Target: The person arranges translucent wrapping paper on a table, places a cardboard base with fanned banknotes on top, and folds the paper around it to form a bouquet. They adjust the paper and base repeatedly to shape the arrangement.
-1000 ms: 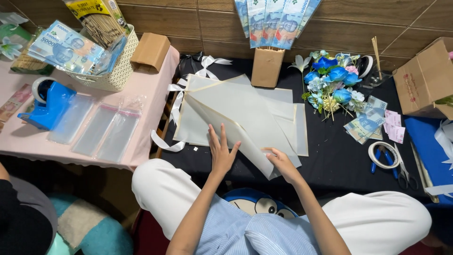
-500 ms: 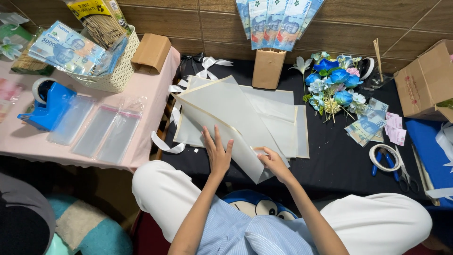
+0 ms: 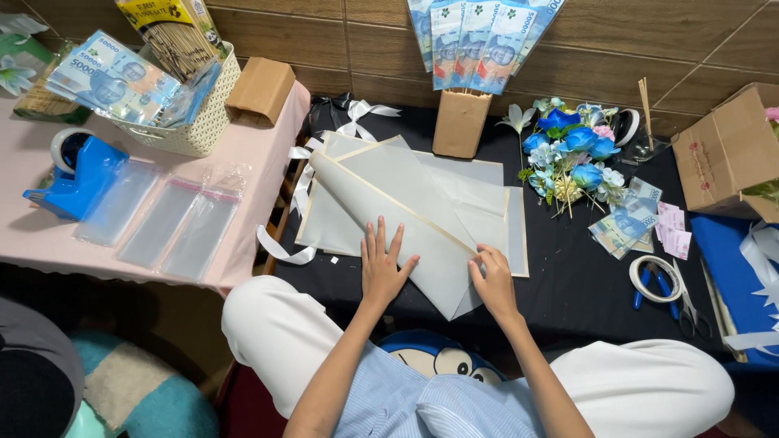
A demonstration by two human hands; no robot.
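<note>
Head view. At centre frame we see grey sheets [image 3: 406, 203] stacked on the black surface [image 3: 568, 284], the top one folded on a diagonal. The left hand [image 3: 381, 268] lies flat on the fold, fingers spread, which pins the paper against springing back. The right hand [image 3: 492, 280] curls its fingertips onto the sheet's lower edge, holding it down. A blue bouquet [image 3: 572, 158] at upper right and the tape dispenser [image 3: 77, 174] at left lie well apart.
</note>
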